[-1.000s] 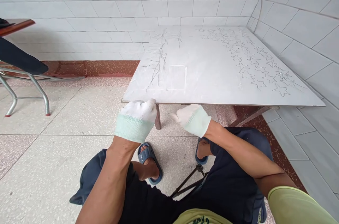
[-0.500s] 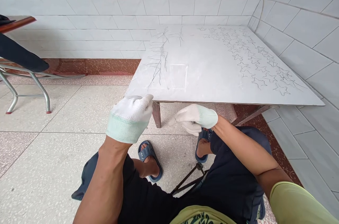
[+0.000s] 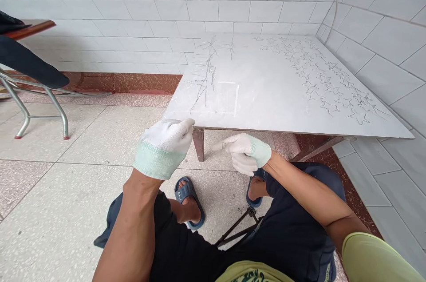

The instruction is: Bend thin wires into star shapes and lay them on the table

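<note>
My left hand (image 3: 166, 142), in a white knitted glove with a pale green cuff, is closed in front of the table's near left corner. Its thumb and index finger pinch a thin wire, of which hardly any shows. My right hand (image 3: 246, 151), gloved the same way, hovers a little to the right and apart from the left. Its index finger reaches toward the left hand, slightly blurred, while the other fingers hang loosely bent. I see nothing held in it. Beyond both hands, star-shaped wire pieces (image 3: 328, 106) and loose lengths of wire (image 3: 208, 73) lie on the white tabletop (image 3: 266, 95).
Tiled walls (image 3: 199, 11) close off the table's back and right side. On the left are a metal-legged stool (image 3: 46, 115), part of a person's dark trouser leg (image 3: 31, 62) and a wooden table edge (image 3: 33, 29). Black folding legs (image 3: 236, 228) stand between my sandalled feet.
My right hand's index finger has swung upward and stretched toward the left hand. The wire between the hands shows less clearly. My left hand stays closed in about the same place.
</note>
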A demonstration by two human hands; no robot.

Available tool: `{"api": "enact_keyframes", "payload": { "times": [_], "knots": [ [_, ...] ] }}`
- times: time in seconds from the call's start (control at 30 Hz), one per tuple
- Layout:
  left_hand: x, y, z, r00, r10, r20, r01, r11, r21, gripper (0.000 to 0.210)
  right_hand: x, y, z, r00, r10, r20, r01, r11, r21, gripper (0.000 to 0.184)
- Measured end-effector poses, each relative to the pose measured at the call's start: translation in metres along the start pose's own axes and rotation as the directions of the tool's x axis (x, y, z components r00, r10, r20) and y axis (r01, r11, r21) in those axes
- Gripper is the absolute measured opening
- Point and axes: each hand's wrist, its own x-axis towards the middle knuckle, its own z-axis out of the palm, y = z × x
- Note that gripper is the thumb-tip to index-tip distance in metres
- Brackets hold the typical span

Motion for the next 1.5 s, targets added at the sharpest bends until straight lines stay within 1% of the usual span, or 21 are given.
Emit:
{"api": "enact_keyframes", "payload": {
  "times": [0.07,0.13,0.23,0.33,0.43,0.53,0.67,0.73,0.77,0.83,0.87,0.9,0.93,1.0,1.07,1.17,1.2,1.23,1.3,1.4,1.5],
  "knots": [
    [0.000,-0.002,0.001,1.000,0.020,0.011,-0.020,1.000,-0.011,0.041,-0.001,-0.003,0.000,1.000,0.016,-0.008,-0.016,1.000,-0.016,0.050],
    [0.001,-0.002,0.000,0.999,0.025,0.033,-0.024,1.000,-0.013,0.042,-0.004,-0.010,0.001,0.997,0.071,0.001,-0.071,0.995,-0.076,0.051],
    [0.002,0.000,-0.005,0.998,0.019,0.067,-0.018,1.000,-0.016,0.043,-0.011,-0.025,-0.003,0.988,0.147,0.047,-0.134,0.967,-0.215,0.065],
    [0.003,0.001,-0.009,0.995,0.001,0.101,0.002,1.000,-0.031,0.044,-0.018,-0.039,-0.009,0.992,0.123,0.020,-0.111,0.945,-0.306,0.084],
    [0.003,0.003,-0.009,0.994,-0.006,0.110,0.008,1.000,-0.015,0.041,-0.020,-0.046,-0.007,0.994,0.065,-0.086,-0.090,0.941,-0.327,0.087],
    [0.001,0.006,-0.001,0.996,0.052,0.078,-0.054,0.998,0.021,0.036,-0.014,-0.047,0.008,0.982,0.032,-0.185,-0.098,0.928,-0.359,0.076],
    [-0.002,0.014,0.008,0.989,0.137,0.056,-0.142,0.985,0.093,0.034,0.002,-0.036,0.030,0.943,0.008,-0.333,-0.174,0.864,-0.473,0.036],
    [-0.002,0.017,0.010,0.986,0.143,0.087,-0.153,0.980,0.125,0.034,0.009,-0.026,0.034,0.909,-0.032,-0.415,-0.239,0.775,-0.585,0.028],
    [-0.002,0.018,0.010,0.984,0.137,0.110,-0.152,0.979,0.133,0.034,0.012,-0.021,0.033,0.897,-0.066,-0.438,-0.283,0.675,-0.681,0.030],
    [-0.001,0.020,0.010,0.980,0.127,0.155,-0.147,0.981,0.126,0.034,0.015,-0.011,0.029,0.887,-0.141,-0.439,-0.363,0.374,-0.853,0.034],
    [0.000,0.020,0.010,0.977,0.123,0.177,-0.144,0.983,0.115,0.034,0.015,-0.007,0.027,0.889,-0.172,-0.425,-0.387,0.217,-0.896,0.035],
    [0.001,0.021,0.010,0.973,0.120,0.198,-0.143,0.984,0.104,0.034,0.015,-0.003,0.025,0.891,-0.197,-0.408,-0.400,0.082,-0.913,0.036],
    [0.003,0.021,0.009,0.969,0.114,0.219,-0.138,0.986,0.097,0.034,0.014,0.001,0.024,0.894,-0.210,-0.396,-0.407,-0.010,-0.913,0.037],
    [0.005,0.022,0.008,0.961,0.097,0.260,-0.124,0.988,0.090,0.034,0.013,0.004,0.025,0.899,-0.211,-0.385,-0.410,-0.090,-0.908,0.043],
    [0.007,0.023,0.007,0.953,0.083,0.291,-0.113,0.990,0.087,0.035,0.014,0.003,0.030,0.916,-0.183,-0.358,-0.393,-0.220,-0.893,0.048],
    [0.009,0.024,0.008,0.943,0.098,0.318,-0.131,0.988,0.084,0.034,0.017,-0.004,0.040,0.931,-0.092,-0.352,-0.358,-0.405,-0.841,0.047],
    [0.009,0.024,0.010,0.942,0.108,0.319,-0.142,0.986,0.085,0.034,0.018,-0.006,0.043,0.930,-0.064,-0.363,-0.353,-0.437,-0.827,0.045],
    [0.009,0.024,0.013,0.944,0.111,0.312,-0.145,0.986,0.086,0.033,0.018,-0.008,0.045,0.925,-0.049,-0.377,-0.358,-0.444,-0.821,0.045],
    [0.008,0.024,0.019,0.955,0.096,0.280,-0.122,0.989,0.080,0.035,0.019,-0.006,0.044,0.918,-0.070,-0.389,-0.380,-0.426,-0.821,0.045],
    [0.007,0.023,0.026,0.982,0.017,0.186,-0.011,1.000,-0.029,0.039,0.018,0.003,0.033,0.896,-0.227,-0.381,-0.440,-0.354,-0.825,0.045],
    [0.004,0.015,0.024,0.987,-0.132,0.093,0.154,0.946,-0.284,0.039,0.016,0.010,0.019,0.833,-0.406,-0.376,-0.508,-0.293,-0.810,0.044]
  ]
}}
